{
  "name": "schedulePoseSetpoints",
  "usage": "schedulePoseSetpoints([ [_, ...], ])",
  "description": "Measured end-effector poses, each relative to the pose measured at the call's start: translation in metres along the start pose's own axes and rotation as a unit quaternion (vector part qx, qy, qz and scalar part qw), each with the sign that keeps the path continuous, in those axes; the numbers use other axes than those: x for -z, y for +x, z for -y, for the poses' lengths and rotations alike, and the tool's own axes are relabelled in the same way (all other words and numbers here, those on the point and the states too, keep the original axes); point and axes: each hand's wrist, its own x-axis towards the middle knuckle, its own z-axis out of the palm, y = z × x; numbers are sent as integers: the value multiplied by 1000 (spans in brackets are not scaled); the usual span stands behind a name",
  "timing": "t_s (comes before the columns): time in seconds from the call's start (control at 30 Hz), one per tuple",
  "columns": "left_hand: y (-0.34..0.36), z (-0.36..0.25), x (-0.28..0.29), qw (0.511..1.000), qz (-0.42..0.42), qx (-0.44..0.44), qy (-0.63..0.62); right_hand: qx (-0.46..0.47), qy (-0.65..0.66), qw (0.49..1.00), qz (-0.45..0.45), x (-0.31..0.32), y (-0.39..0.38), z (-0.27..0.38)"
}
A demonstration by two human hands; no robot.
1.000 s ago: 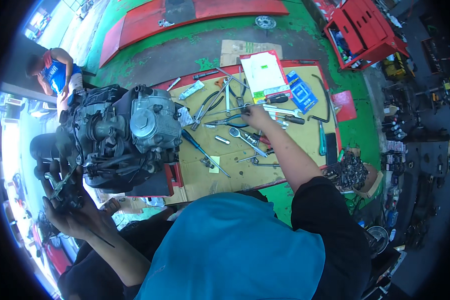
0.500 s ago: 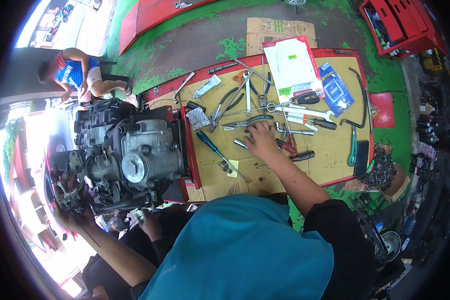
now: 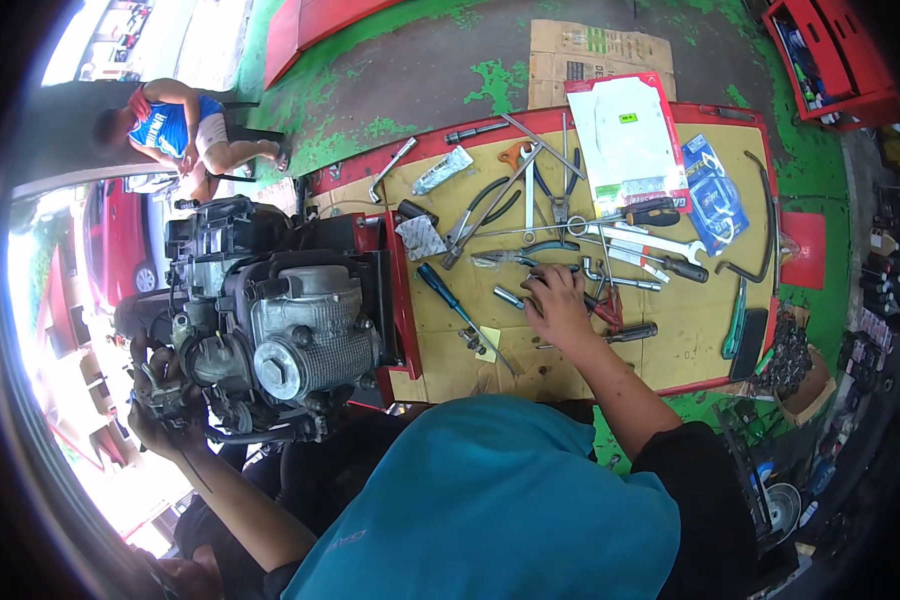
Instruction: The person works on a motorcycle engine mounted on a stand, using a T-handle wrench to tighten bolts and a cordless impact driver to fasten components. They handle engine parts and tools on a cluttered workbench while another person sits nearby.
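On the left, my left hand (image 3: 158,412) is closed round a dark metal engine part (image 3: 166,388) beside the engine (image 3: 305,320). Whether that part is joined to the engine I cannot tell. My right hand (image 3: 562,303) is over the tool-strewn table, its fingers bent down and drawn together. What they grip is hidden beneath them. Close by its fingertips lies a chrome socket (image 3: 509,297), with pliers (image 3: 530,254) just beyond. Red-handled pliers (image 3: 610,308) and a dark-handled screwdriver (image 3: 634,332) lie to its right.
The red-edged table (image 3: 400,385) also bears a blue screwdriver (image 3: 444,291), several wrenches, a white card pack (image 3: 625,135) and a blue packet (image 3: 712,195). A seated person (image 3: 185,130) is at the far left; another person (image 3: 192,575) is low at left. A red tool cabinet (image 3: 835,60) stands far right.
The whole view has shifted, so the table appears farther right. My right hand has come slightly nearer over the tools. Another person's hand below the engine has gone from sight.
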Motion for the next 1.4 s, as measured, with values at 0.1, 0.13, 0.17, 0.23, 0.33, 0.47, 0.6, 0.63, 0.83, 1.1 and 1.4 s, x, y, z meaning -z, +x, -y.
schedulePoseSetpoints([
  [0.1,-5,-4,11,999,14,21,20,3,-14,1000,-8,0,0,3],
  [0.13,-8,-1,17,999,15,23,18,2,-22,1000,-9,0,-1,1],
  [0.17,-13,1,24,999,14,25,17,8,-24,1000,-12,-1,-2,-1],
  [0.23,-19,3,27,999,-13,27,36,18,-22,999,-18,-6,-5,-3],
  [0.33,-27,6,58,989,-94,34,109,5,-14,1000,-12,-5,-13,0],
  [0.47,-27,-8,95,979,-150,38,136,6,-44,999,-8,-12,-22,-3],
  [0.6,-26,4,61,947,-262,57,178,19,-9,999,-34,-6,-26,1],
  [0.63,-23,2,58,945,-261,62,185,26,8,998,-49,-7,-26,2],
  [0.83,-13,8,32,912,-307,39,270,20,79,986,-147,28,-34,3],
  [1.1,-15,15,28,867,-323,-16,378,30,106,991,-81,35,-93,-2],
  [1.4,-14,14,13,915,-353,-38,191,-58,44,985,-156,50,-153,-27],
])
